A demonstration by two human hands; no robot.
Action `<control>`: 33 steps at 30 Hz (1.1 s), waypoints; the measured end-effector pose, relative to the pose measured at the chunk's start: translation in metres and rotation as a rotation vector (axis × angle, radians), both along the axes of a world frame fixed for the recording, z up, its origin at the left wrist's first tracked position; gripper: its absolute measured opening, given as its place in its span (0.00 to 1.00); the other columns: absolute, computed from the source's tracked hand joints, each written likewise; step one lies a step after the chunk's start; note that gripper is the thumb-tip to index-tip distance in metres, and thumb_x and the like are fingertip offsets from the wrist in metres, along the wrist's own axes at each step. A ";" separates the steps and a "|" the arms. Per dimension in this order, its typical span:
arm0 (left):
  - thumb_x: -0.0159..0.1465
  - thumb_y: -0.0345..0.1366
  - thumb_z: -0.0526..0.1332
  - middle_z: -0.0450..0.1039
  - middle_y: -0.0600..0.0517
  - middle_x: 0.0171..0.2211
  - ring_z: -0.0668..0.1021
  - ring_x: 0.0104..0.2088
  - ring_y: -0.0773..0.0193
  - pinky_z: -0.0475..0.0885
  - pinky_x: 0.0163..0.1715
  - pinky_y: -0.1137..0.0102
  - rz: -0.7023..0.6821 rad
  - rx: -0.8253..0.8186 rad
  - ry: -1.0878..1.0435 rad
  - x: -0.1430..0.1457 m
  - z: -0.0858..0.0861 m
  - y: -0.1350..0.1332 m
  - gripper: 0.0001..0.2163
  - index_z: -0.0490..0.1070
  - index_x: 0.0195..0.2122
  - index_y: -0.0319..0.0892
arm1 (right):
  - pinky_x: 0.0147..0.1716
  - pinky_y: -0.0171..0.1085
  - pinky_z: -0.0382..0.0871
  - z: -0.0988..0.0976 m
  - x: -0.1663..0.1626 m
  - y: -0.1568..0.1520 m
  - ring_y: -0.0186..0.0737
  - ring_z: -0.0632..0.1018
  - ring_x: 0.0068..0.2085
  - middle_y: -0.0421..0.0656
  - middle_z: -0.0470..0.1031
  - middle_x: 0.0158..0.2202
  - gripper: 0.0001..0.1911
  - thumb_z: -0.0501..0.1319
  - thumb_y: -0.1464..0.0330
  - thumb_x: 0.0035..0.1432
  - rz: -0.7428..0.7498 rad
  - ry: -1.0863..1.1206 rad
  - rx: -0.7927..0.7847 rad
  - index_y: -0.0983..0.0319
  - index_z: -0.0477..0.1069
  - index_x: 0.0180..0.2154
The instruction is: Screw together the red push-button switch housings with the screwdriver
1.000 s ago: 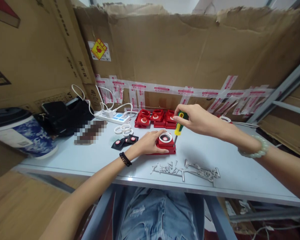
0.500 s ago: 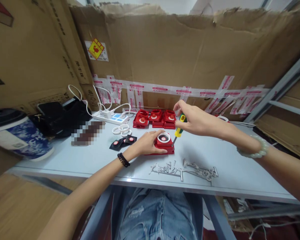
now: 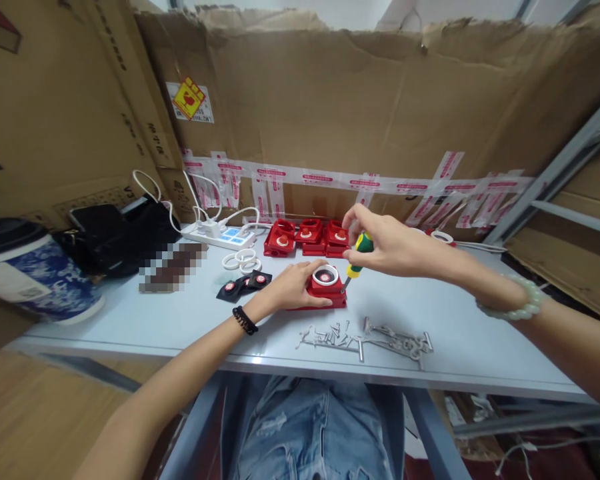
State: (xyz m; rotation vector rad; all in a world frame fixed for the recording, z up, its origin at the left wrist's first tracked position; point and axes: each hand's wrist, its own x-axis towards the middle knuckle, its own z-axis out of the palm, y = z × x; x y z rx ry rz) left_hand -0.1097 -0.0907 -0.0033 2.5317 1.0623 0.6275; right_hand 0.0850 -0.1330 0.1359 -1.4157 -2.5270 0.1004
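My left hand [image 3: 296, 285] grips a red plastic housing [image 3: 336, 300] by its left side, steadying it on the table. On top of the housing sits a white ring [image 3: 325, 275] around a dark centre with a red-and-white mark. In my right hand [image 3: 380, 243] is a screwdriver [image 3: 362, 252] with a green and yellow handle, its fingers closed around the grip. The shaft slants down, and the tip meets the housing's right front corner. Loose screws [image 3: 333, 333] and several metal parts [image 3: 399, 341] lie nearer the table's front edge.
Behind stand several red housings [image 3: 280, 239]. Left of my hand lie white rings [image 3: 241, 260] and black pieces with red dots [image 3: 230, 288]. Farther left are a white power strip [image 3: 225, 235], a black bag [image 3: 115, 233] and a blue-white cup [image 3: 45, 280]. Cardboard [image 3: 300, 100] walls the back.
The screwdriver handle leans farther right, and my right hand has turned slightly around it. My left hand and the housing keep their place; the whole view shifts a little.
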 end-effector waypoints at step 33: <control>0.52 0.59 0.60 0.62 0.42 0.55 0.66 0.55 0.45 0.60 0.52 0.50 0.039 0.124 0.040 -0.005 0.000 -0.002 0.41 0.50 0.62 0.47 | 0.24 0.34 0.63 -0.001 0.012 -0.005 0.31 0.69 0.24 0.38 0.70 0.24 0.07 0.61 0.70 0.47 0.062 0.416 0.059 0.62 0.68 0.33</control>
